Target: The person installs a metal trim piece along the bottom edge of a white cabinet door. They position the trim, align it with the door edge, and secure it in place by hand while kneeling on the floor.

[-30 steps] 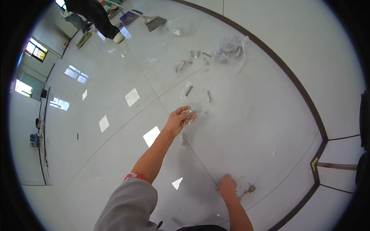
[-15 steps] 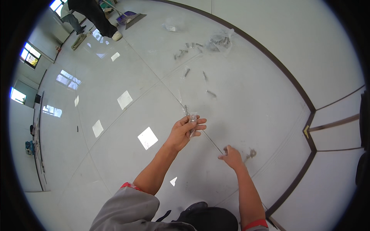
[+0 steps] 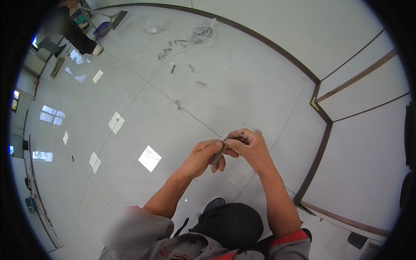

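Already gathered: a few small dark metal pieces (image 3: 219, 152), pinched between both hands over the pale floor (image 3: 260, 86). Left hand (image 3: 207, 155) curled shut around the lower end of that little bundle, fingers folded under it. Right hand (image 3: 247, 145) closed over the upper end, thumb and forefinger pressed on it, so both hands meet just above the knees. Exact count and kind of the pieces too small to tell; look like short screws or bolts.

Plenty left, judging by the floor. One lone piece (image 3: 177, 105) lying on the tile joint, well apart from the hands. Further off, two more (image 3: 173, 68) and (image 3: 201, 82), then a loose scatter (image 3: 171, 43) near a crumpled clear bag (image 3: 203, 33) close to the dark skirting strip (image 3: 277, 47) along the wall. Another small scrap of clear wrap (image 3: 151, 30) beside that.

So, probably an early-to-middle stage: a handful picked up, the greater share still spread across the floor.

Far corner: someone else's dark trouser legs and pale shoe (image 3: 97, 49), next to a dustpan (image 3: 104, 28).
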Tool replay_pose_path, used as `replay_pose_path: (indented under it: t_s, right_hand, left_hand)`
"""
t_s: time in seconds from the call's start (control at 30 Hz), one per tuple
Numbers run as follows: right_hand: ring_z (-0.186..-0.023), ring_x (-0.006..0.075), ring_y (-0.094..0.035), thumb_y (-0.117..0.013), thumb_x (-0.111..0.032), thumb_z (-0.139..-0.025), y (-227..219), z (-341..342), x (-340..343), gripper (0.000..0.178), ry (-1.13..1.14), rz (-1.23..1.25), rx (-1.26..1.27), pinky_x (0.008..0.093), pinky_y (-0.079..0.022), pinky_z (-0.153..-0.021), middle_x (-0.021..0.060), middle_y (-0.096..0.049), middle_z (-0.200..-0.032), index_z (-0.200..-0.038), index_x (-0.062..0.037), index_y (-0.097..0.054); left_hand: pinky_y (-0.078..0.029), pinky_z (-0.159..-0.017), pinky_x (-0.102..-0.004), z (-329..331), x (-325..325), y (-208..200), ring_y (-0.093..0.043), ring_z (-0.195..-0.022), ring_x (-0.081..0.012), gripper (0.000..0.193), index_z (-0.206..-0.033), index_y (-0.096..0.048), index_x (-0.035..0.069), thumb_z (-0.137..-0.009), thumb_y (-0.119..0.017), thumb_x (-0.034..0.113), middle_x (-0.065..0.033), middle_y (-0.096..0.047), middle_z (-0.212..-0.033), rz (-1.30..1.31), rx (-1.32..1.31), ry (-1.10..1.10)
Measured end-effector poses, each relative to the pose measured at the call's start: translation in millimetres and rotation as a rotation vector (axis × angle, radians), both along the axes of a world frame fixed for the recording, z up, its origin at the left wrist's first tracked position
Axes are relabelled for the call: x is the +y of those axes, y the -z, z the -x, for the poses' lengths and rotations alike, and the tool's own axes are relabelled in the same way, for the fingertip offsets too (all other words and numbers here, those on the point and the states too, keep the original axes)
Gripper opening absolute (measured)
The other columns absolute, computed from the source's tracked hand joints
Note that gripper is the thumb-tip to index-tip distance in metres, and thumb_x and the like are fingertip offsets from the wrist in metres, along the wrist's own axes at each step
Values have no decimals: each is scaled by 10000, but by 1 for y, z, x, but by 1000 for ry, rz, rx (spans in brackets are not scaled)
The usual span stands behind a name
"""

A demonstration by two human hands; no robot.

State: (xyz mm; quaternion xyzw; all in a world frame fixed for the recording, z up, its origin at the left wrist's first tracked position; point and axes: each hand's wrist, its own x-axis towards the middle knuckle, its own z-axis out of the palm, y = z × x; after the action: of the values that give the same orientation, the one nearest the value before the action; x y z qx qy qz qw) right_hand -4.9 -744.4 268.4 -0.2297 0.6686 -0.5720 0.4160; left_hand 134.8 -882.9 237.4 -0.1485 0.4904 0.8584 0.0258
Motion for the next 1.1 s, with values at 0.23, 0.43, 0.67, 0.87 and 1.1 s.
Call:
replay_pose_path:
  t_s: [0.23,0.43,0.67,0.87,1.1]
  right_hand:
    - [-778,99,-607,-661,-123,-912,6,-10,35,167,56,-11,17,247,-484,-711,46,-678,-863,-984,28,-662]
    - [-766,116,-597,-643,-133,-913,8,-16,64,155,21,-152,125,281,-490,-691,57,-668,-843,-980,6,-657]
    - [-807,320,-671,-648,-118,-890,-15,-25,199,120,-206,-453,696,395,-541,-730,146,-670,-933,-972,-31,-660]
    - [-905,365,-648,-587,-122,-889,-22,-65,283,173,-537,-683,705,460,-546,-728,150,-641,-965,-1051,-73,-623]
    - [-841,397,-632,-559,-148,-932,-7,-98,346,199,-594,-601,760,521,-512,-678,157,-595,-975,-1110,-74,-608]
  left_hand:
    - [-554,-649,-304,-7,37,-7,-696,-813,-203,309,-1213,-623,-18,-1005,-443,123,-167,-699,-1112,54,-7,24]
    - [-562,-709,-311,-8,40,13,-700,-876,-201,320,-1269,-570,-10,-1028,-450,163,-137,-687,-1084,56,-110,123]
    - [-523,-594,-264,1,70,108,-658,-712,-148,350,-1199,-609,-2,-1016,-538,287,-101,-682,-962,194,-298,86]
    - [-545,-599,-281,-19,67,168,-656,-702,-152,323,-1169,-598,-11,-1005,-551,263,-110,-683,-946,112,-585,-90]
    - [-547,-929,-421,34,55,161,-605,-1189,-329,919,-1549,-238,-33,-911,-723,419,-228,-523,-1428,488,-394,-596]
